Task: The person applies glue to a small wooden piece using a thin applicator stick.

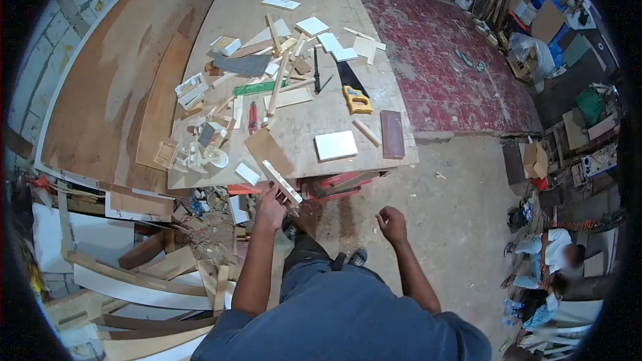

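Note:
My left hand (270,210) is closed around the lower end of a narrow wooden strip (281,182) with a white face, held tilted at the table's near edge. My right hand (391,224) hangs over the floor to the right, away from the table, fingers curled and nothing visible in them. By the strip lie a brown flat board piece (269,151) and a small white block (247,173). Farther right on the table are a white rectangular panel (336,146), a short wooden stick (366,132) and a brown-purple block (392,134).
The worktable (301,124) bears a heap of wood offcuts (287,60), a yellow-handled handsaw (358,99), red-handled pliers (253,117) and a clear cup (216,156). Large plywood sheets (100,87) lean at left. Boards (140,287) are piled lower left. People (558,251) sit at right.

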Available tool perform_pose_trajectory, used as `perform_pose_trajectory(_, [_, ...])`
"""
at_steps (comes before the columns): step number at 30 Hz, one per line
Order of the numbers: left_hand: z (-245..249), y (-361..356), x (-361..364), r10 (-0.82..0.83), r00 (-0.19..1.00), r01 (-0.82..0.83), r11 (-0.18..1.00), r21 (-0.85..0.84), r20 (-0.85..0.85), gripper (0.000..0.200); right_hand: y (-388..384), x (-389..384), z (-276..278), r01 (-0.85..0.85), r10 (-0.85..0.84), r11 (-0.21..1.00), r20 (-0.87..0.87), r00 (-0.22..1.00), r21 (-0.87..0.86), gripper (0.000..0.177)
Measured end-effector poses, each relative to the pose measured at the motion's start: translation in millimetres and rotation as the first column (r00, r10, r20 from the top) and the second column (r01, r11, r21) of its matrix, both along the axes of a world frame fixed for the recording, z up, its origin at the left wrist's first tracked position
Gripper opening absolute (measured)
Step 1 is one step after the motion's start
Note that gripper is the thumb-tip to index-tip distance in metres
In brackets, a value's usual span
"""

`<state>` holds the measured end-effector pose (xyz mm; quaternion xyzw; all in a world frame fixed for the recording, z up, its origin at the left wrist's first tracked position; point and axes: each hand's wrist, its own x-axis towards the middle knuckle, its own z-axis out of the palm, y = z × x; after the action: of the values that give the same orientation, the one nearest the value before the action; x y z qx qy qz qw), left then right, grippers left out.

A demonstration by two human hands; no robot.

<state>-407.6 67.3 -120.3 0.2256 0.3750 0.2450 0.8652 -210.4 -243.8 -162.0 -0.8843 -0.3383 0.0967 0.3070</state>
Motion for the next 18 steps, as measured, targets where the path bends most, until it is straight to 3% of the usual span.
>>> perform_pose_trajectory(3, [-6,-34,1,-0.001,0.999,0.000,1.000,0.019,0.040,0.025,-27,-6,1,0.021,-0.017,0.998,-0.057,0.998,0.054,0.013])
perform_pose_trajectory(5, [-5,-49,-3,-0.011,1.000,0.012,0.999,-0.045,0.024,0.028,-34,-15,-1,0.130,-0.116,0.990,-0.228,0.967,0.046,0.013])
perform_pose_trajectory(7, [-7,-49,-18,-0.059,0.998,0.059,0.998,-0.034,0.015,0.026,-35,-20,-12,0.112,-0.093,0.990,-0.197,0.976,0.087,0.013])
perform_pose_trajectory(12, [-14,-12,-54,0.112,0.993,-0.112,0.994,0.011,0.046,0.027,14,-16,-33,-0.038,0.056,0.996,-0.223,0.973,0.086,0.012])
perform_pose_trajectory(18, [-14,47,-109,0.312,0.949,-0.314,0.948,0.045,0.046,0.030,147,-1,-36,-0.289,0.282,0.957,-0.229,0.932,0.002,0.017])
